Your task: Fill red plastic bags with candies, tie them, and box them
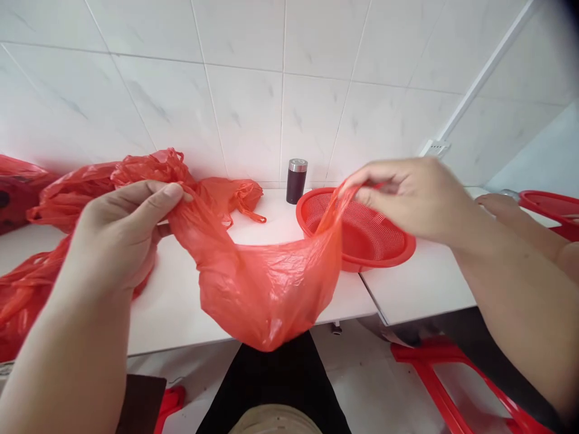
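Observation:
A thin red plastic bag hangs stretched between my two hands, sagging in front of the table's edge. My left hand pinches one of its handles between thumb and fingers. The other handle is gripped by the fingers of my right hand, which is raised over a red plastic colander. That colander stands on the white table behind the bag, and its visible inside holds nothing I can make out. Whatever the bag may contain cannot be seen clearly through its crumpled film.
Several crumpled red plastic bags lie along the table's left side. A dark tumbler with a metallic lid stands near the tiled wall. At the right are another person's arm and a red basket. A red stool stands below.

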A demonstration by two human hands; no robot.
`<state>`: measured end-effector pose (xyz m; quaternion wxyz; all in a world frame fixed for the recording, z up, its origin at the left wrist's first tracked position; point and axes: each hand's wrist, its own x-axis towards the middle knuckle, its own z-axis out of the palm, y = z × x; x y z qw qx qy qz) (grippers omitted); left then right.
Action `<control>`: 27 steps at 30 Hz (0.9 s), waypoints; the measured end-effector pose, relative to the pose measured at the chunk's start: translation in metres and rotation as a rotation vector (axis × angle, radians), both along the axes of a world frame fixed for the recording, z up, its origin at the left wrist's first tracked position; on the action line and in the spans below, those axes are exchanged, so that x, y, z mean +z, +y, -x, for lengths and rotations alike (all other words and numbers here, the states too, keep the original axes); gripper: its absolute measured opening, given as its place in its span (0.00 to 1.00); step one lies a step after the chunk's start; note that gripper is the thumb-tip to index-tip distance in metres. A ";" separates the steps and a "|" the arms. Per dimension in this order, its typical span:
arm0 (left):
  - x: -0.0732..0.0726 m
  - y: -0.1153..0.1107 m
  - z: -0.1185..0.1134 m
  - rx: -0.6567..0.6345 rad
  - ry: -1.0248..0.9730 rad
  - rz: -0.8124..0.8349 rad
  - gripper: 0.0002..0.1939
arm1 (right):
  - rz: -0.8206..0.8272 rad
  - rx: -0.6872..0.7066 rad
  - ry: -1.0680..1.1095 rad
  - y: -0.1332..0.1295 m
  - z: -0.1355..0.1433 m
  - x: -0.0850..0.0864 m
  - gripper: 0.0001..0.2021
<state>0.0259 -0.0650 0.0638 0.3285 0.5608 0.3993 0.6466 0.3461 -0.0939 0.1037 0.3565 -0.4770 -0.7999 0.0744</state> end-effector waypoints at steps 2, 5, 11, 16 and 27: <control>-0.003 0.005 -0.002 -0.083 -0.019 0.084 0.08 | 0.037 0.105 0.082 -0.005 0.007 0.001 0.09; -0.015 0.013 0.003 -0.112 -0.094 0.195 0.09 | 0.166 0.280 0.106 -0.013 0.018 0.003 0.07; -0.031 0.019 0.010 0.040 -0.183 0.240 0.09 | 0.129 0.306 0.363 -0.006 0.038 0.001 0.04; -0.039 0.008 0.012 0.068 -0.127 0.223 0.10 | 0.207 0.253 0.302 0.000 0.040 -0.040 0.17; -0.061 -0.012 0.017 0.083 0.013 0.208 0.10 | 0.520 0.149 -0.075 -0.005 0.081 -0.187 0.35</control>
